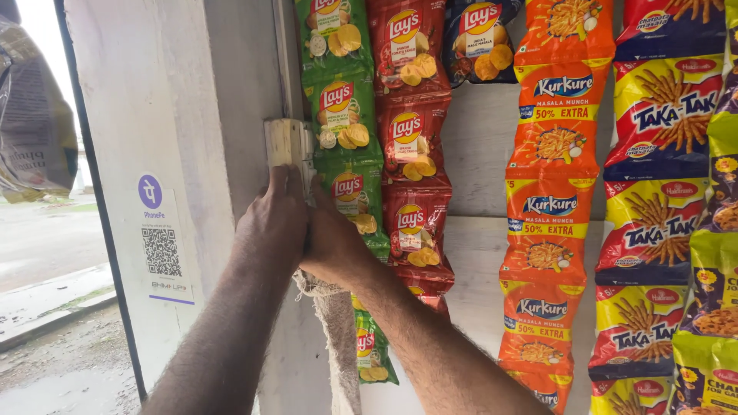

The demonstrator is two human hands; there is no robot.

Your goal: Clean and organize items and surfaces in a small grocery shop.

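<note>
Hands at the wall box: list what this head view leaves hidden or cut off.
- Fingertips of the left hand and right hand: pressed together, each hiding the other's grip.
- Lower part of the cream wall box: covered by both hands.
- Top of the grey cloth: hidden under the right hand.
- Green snack strip: partly behind the hands.
- Orange snack strip: cut by the frame's edges.

A white sticker (160, 242) with a purple round mark and a black square code sits on the white wall at the left. A grey printed bag (31, 115) hangs at the far left edge. Snack packets hang in vertical strips: green packets (338, 100) just right of the wall corner, red packets (407, 131) beside them, a dark blue packet (478, 38) at top, orange packets (550, 200) further right, then yellow-and-red packets (653, 223), and lime-green packets (711, 307) at the right edge.
</note>
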